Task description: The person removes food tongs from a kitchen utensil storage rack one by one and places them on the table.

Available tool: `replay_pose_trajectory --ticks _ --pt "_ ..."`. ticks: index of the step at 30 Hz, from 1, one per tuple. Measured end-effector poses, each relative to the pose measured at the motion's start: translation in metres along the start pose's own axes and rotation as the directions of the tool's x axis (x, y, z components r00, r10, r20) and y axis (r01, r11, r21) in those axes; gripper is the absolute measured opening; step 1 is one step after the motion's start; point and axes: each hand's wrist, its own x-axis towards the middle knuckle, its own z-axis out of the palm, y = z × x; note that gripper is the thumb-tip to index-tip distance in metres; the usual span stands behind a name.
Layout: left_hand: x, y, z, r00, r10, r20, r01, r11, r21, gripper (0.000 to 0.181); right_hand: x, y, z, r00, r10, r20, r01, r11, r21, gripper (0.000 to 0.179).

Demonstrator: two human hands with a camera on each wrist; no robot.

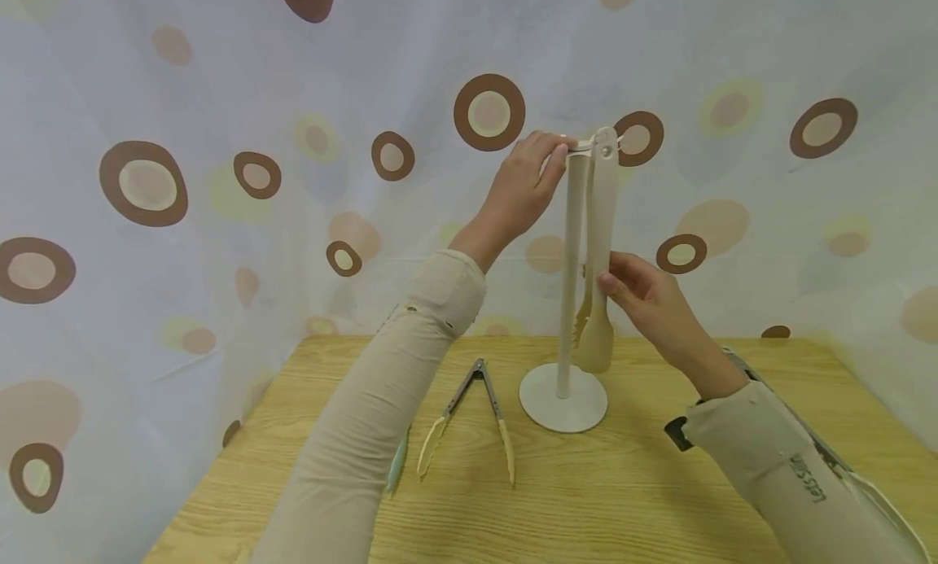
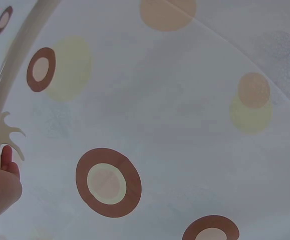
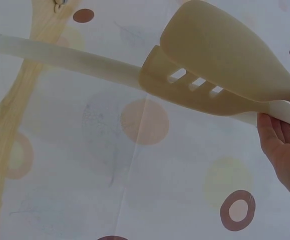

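A tall cream utensil stand [image 1: 572,271] rises from a round base. High on it, my left hand [image 1: 523,181] grips the hook ring at the top; in the left wrist view several curved hooks [image 2: 9,137] show beside the fingers. From the hooks hang a solid spatula [image 1: 597,344], also in the right wrist view [image 3: 212,47], and a slotted turner [image 3: 195,97] close behind it. My right hand [image 1: 652,303] pinches the solid spatula's handle just above its head, thumb at the front. Whether these fingers also touch the turner's handle, I cannot tell.
Spread tongs [image 1: 502,430] with yellow tips lie on the wooden table [image 1: 586,499], left of the stand's base [image 1: 538,413]. A light blue utensil [image 1: 398,462] is partly hidden by the left sleeve. Behind the right forearm lies a long grey object [image 1: 799,426]. A patterned curtain [image 1: 410,67] hangs behind.
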Motion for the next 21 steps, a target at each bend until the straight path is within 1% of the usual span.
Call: replay_pose_trajectory --ticks 7,10,14,21 --pt "0.0 0.001 -0.001 1.0 0.0 -0.005 0.0 1.0 0.002 0.034 -0.005 -0.006 -0.004 1.0 0.004 -0.014 -0.004 1.0 -0.022 0.037" --pt "-0.001 0.0 0.0 1.0 -0.001 -0.002 0.001 1.0 0.001 0.034 -0.008 -0.008 -0.007 1.0 0.009 -0.03 -0.011 0.997 -0.071 0.038" --pt "-0.001 -0.001 0.002 1.0 0.012 -0.004 -0.012 1.0 -0.006 0.034 -0.012 -0.011 -0.011 0.999 0.003 -0.054 -0.011 0.99 -0.14 0.036" --pt "0.001 0.0 0.001 0.999 0.028 -0.02 -0.028 1.0 -0.011 0.033 -0.017 -0.013 -0.017 0.997 0.016 -0.072 -0.028 0.985 -0.173 0.037"
